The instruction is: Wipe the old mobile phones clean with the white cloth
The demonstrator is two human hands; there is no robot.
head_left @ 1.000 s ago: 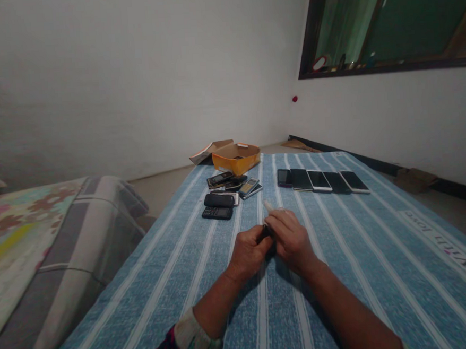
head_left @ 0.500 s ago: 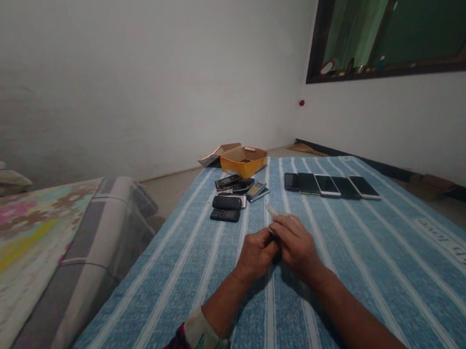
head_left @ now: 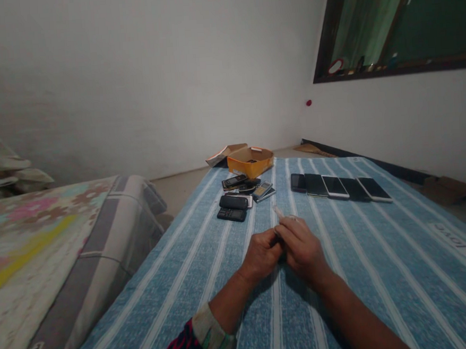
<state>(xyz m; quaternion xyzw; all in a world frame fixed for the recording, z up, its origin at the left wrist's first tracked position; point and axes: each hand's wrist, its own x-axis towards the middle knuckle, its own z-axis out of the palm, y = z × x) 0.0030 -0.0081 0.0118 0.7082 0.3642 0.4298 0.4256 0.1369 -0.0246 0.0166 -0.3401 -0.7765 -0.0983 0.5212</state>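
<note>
My left hand point(head_left: 262, 255) and my right hand point(head_left: 302, 247) rest together on a blue striped cloth point(head_left: 185, 284), fingers curled and touching each other. Between them they pinch a small dark thing I cannot make out. A pale slim stick-like piece point(head_left: 278, 211) pokes up from my right hand's fingers. Beyond the hands lies a pile of old keypad phones point(head_left: 240, 192). A row of several smartphones point(head_left: 337, 186) lies face up to its right.
An open yellow cardboard box point(head_left: 252, 161) stands at the cloth's far end, its lid beside it. A folded floral mattress point(head_left: 50, 246) lies to the left. White walls close the corner, with a dark-framed window point(head_left: 398, 24) at upper right.
The camera has turned left, so everything has shifted right in view. My hands stay together on the cloth, holding the same small thing.
</note>
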